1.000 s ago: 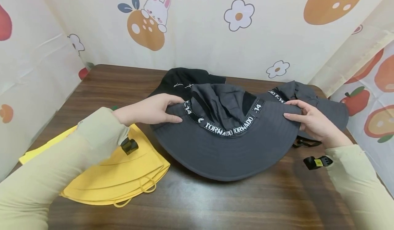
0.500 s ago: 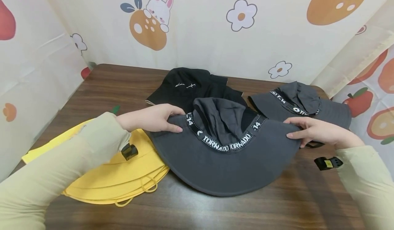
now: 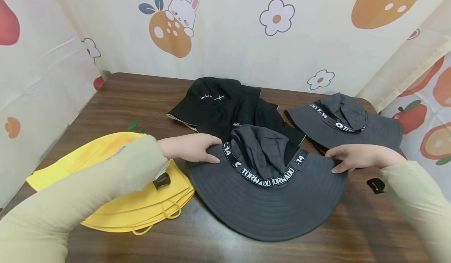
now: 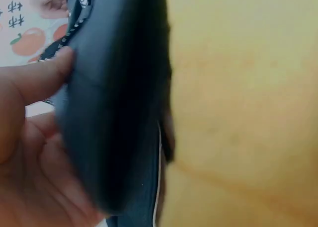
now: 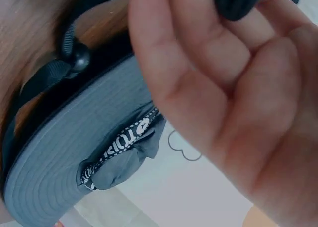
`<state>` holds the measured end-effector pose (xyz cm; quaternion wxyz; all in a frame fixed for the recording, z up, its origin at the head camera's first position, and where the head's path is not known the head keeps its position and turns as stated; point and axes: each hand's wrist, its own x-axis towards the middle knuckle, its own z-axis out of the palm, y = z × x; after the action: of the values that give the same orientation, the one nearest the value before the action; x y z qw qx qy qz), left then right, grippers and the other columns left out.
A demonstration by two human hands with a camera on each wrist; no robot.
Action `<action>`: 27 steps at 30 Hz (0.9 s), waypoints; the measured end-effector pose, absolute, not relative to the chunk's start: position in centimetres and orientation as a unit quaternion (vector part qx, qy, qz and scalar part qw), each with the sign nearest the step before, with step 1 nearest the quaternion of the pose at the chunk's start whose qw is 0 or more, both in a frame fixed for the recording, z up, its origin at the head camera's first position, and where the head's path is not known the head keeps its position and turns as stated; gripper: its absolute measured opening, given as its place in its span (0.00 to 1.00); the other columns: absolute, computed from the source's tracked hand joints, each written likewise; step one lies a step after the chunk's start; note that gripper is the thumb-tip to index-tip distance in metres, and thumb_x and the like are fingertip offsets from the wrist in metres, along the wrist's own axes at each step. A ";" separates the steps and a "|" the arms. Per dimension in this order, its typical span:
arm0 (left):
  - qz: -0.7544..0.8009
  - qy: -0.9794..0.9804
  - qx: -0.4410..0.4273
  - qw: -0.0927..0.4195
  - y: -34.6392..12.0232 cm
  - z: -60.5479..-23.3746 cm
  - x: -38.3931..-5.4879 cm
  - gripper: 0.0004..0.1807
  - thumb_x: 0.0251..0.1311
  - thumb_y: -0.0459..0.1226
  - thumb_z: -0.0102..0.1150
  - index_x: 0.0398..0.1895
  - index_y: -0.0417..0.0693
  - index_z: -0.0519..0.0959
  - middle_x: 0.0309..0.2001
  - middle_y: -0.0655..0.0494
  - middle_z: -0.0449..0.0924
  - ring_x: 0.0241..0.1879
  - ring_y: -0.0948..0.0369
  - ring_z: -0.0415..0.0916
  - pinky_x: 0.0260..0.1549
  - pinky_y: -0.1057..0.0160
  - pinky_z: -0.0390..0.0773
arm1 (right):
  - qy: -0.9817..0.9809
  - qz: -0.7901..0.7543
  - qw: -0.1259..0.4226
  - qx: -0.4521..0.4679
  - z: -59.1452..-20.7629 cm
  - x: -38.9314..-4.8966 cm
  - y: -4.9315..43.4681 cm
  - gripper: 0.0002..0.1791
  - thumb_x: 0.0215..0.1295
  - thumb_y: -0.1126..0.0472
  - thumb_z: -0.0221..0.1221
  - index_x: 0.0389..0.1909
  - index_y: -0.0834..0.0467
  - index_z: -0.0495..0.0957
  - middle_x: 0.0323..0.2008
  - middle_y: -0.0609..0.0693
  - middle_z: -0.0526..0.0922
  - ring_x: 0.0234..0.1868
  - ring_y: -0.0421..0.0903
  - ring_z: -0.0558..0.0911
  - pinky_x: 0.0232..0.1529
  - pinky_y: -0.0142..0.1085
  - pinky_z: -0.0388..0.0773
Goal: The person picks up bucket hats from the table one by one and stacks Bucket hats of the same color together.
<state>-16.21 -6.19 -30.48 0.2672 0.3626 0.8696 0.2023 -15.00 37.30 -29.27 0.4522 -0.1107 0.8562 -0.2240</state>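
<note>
A dark grey bucket hat (image 3: 267,212) with a wide brim and a black band lettered TORNADO is held between my two hands at the middle of the table. My left hand (image 3: 190,148) pinches the brim on its left side, thumb on top. On the opposite side my right hand (image 3: 361,157) pinches the brim's edge. In the left wrist view the brim (image 4: 114,88) passes between thumb and fingers. Only a dark bit of the held brim (image 5: 241,1) shows in the right wrist view. Behind the hat lies a black hat (image 3: 218,106) with white script, partly covered by it.
At the left, yellow hats (image 3: 141,208) with cord loops lie stacked, partly under my left sleeve. A second grey bucket hat (image 3: 380,128) rests at the back right, its strap and toggle (image 5: 78,58) visible in the right wrist view. A patterned curtain (image 3: 229,32) stands behind the wooden table (image 3: 141,94).
Both hands have brought the grey bucket hat down and toward the front of the table. More of the black hat and of the second grey hat is uncovered now.
</note>
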 end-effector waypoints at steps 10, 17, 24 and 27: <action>0.132 0.887 0.335 0.289 -5.9 -31.0 -16.0 0.19 0.64 0.43 0.56 0.52 0.39 0.73 0.44 0.51 0.78 0.46 0.57 0.74 0.54 0.57 0.71 | 0.876 -0.180 0.432 -0.117 -30.3 -14.8 37.1 0.27 0.61 0.55 0.62 0.54 0.70 0.68 0.58 0.74 0.67 0.62 0.71 0.65 0.43 0.43 0.78; 0.129 0.900 0.308 0.279 -5.9 -31.2 -15.7 0.20 0.64 0.43 0.57 0.53 0.39 0.73 0.46 0.50 0.79 0.46 0.57 0.74 0.52 0.56 0.72 | 0.887 -0.153 0.411 -0.142 -30.8 -14.9 37.1 0.26 0.60 0.55 0.62 0.52 0.69 0.70 0.56 0.71 0.70 0.59 0.72 0.67 0.48 0.48 0.76; 0.123 0.905 0.289 0.285 -5.9 -31.4 -15.7 0.24 0.65 0.44 0.56 0.57 0.38 0.71 0.51 0.48 0.78 0.50 0.55 0.74 0.55 0.55 0.71 | 0.888 -0.149 0.415 -0.131 -31.1 -14.9 37.1 0.35 0.61 0.53 0.62 0.58 0.76 0.64 0.59 0.78 0.64 0.60 0.75 0.65 0.51 0.53 0.74; 0.118 0.905 0.287 0.291 -5.9 -31.5 -15.7 0.25 0.65 0.44 0.55 0.58 0.36 0.70 0.54 0.46 0.77 0.52 0.54 0.74 0.57 0.54 0.71 | 0.893 -0.148 0.402 -0.138 -31.2 -14.8 37.0 0.29 0.60 0.53 0.63 0.53 0.71 0.69 0.46 0.70 0.75 0.49 0.65 0.76 0.46 0.46 0.75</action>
<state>-15.68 -5.90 -31.47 0.2905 0.2868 0.9052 0.1183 -14.79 36.95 -31.24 0.4021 -0.1383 0.8930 -0.1477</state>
